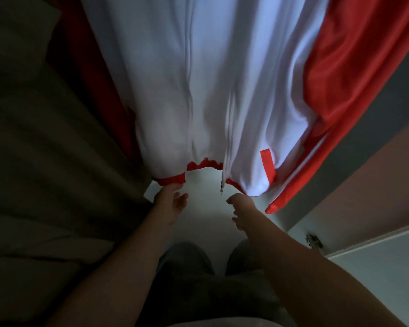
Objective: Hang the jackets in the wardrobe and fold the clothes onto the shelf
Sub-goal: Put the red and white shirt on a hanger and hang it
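A white jacket with red sleeves and a red hem band hangs in front of me, its zipper partly open at the bottom. My left hand reaches up under the left hem, thumb side touching the red band, fingers relaxed and holding nothing. My right hand sits just below the right hem near the zipper pull, fingers loosely curled; it grips nothing that I can see. The red right sleeve hangs down on the right.
A dark beige garment hangs at the left, close beside the jacket. A white wardrobe floor lies below the hem. At the right stands a white door with a metal hinge. My legs are at the bottom.
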The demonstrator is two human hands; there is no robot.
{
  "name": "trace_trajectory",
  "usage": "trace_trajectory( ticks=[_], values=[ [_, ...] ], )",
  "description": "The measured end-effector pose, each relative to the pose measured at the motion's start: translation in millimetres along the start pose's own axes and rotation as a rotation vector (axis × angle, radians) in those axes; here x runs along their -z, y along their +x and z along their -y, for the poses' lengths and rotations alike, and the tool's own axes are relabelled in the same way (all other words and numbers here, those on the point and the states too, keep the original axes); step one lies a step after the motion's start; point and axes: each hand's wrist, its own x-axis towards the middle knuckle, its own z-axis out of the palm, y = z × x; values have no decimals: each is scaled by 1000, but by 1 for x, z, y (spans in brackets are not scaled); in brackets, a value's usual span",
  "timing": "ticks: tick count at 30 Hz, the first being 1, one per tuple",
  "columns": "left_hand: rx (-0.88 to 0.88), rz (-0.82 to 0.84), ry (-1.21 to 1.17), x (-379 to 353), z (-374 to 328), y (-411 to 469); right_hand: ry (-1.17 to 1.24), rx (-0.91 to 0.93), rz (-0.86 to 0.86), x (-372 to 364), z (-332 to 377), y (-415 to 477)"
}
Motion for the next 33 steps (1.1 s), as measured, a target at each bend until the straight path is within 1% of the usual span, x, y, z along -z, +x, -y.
trace_trajectory(
  ticks=[2, 4, 5, 7, 10, 13, 15, 17, 18, 19, 20, 21, 22, 24, 25, 28, 30, 33],
  values=[
    [-5, 45, -130, 1, -2, 3, 111, -31, -4, 2, -4, 5],
    [4, 87, -214, 1, -2, 4, 289, -92, 15, 7, -10, 11],
    [9, 104, -247, 1, -2, 4, 365, -109, 47, 8, -11, 14],
    [13, 128, -270, 0, 2, 3, 416, -115, 117, 11, -14, 19],
    [33, 156, -207, -2, 10, -6, 398, -81, 182, 9, -19, 18],
    [25, 215, -53, -2, 18, -16, 377, -49, 237, 6, -27, 13],
    [17, 210, 57, 1, 24, -20, 377, -33, 266, 4, -33, 10],
    [21, 179, 107, 3, 29, -26, 321, 21, 279, 2, -39, 2],
    [12, 155, 112, 4, 32, -27, 246, 78, 280, 2, -43, -2],
    [9, 134, 103, 4, 33, -29, 130, 157, 275, 3, -46, -7],
    [46, 106, 66, 2, 33, -34, -7, 244, 259, 5, -50, -11],
    [79, 80, 87, 3, 35, -37, -147, 333, 234, 7, -54, -16],
    [56, 45, 194, 3, 37, -40, -276, 419, 207, 10, -56, -21],
    [-139, 19, 494, 6, 43, -47, -437, 545, 173, 14, -62, -27],
    [-195, 31, 573, 8, 45, -49, -488, 589, 168, 16, -65, -30],
    [-316, 45, 638, 9, 47, -61, -588, 706, 176, 20, -71, -42],
    [-370, 43, 664, 10, 46, -63, -575, 763, 173, 21, -72, -52],
    [-384, 127, 679, 11, 48, -67, -509, 814, 155, 23, -72, -62]
  ],
)
